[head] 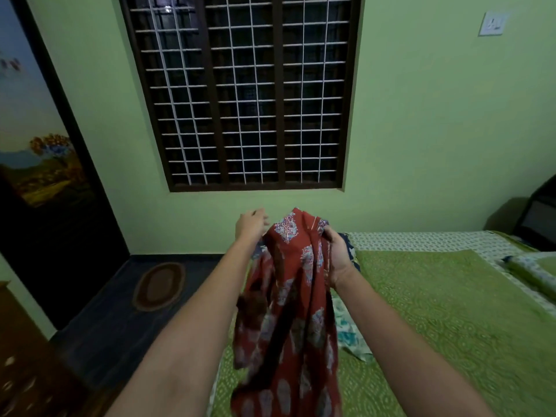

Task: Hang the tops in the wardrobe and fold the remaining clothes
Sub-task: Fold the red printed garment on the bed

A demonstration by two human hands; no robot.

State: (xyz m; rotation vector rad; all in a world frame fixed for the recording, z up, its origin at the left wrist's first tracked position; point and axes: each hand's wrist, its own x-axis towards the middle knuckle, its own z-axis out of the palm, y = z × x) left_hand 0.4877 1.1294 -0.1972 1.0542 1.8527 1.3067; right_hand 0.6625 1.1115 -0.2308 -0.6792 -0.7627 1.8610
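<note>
A bed [451, 311] fills the lower right, spread with a green quilted cover in a pale dotted pattern; along its far edge a white sheet with small blue-green motifs shows, and a rolled green-and-white bundle [532, 272] lies near the right side. Behind it stands a light green wall [421, 130] holding a dark-framed window [249, 91] with 3 panels behind a white grid of bars. A switch plate [492, 24] sits high on the right. To the left, a dark door [39, 145] carries a painted landscape, and an oval brown mat [159, 285] lies on the dark floor [114, 311] below it.

The red top [288, 311] hangs in the air over the near left corner of the bed, held up in front of the wall below the window. It is rust red, printed with pale blue-and-white floral blocks, and it drapes in long loose folds towards the bottom of the view. The right hand [338, 257] grips its upper right edge, fingers curled round the cloth. The left hand [251, 224] is raised at the top left of the garment with its fingers extended; motion blur makes it hard to tell whether they touch the fabric. A white and teal printed cloth [349, 332] lies on the bed just behind the red top, and a dark blue printed piece [350, 251] shows beyond the right hand.
</note>
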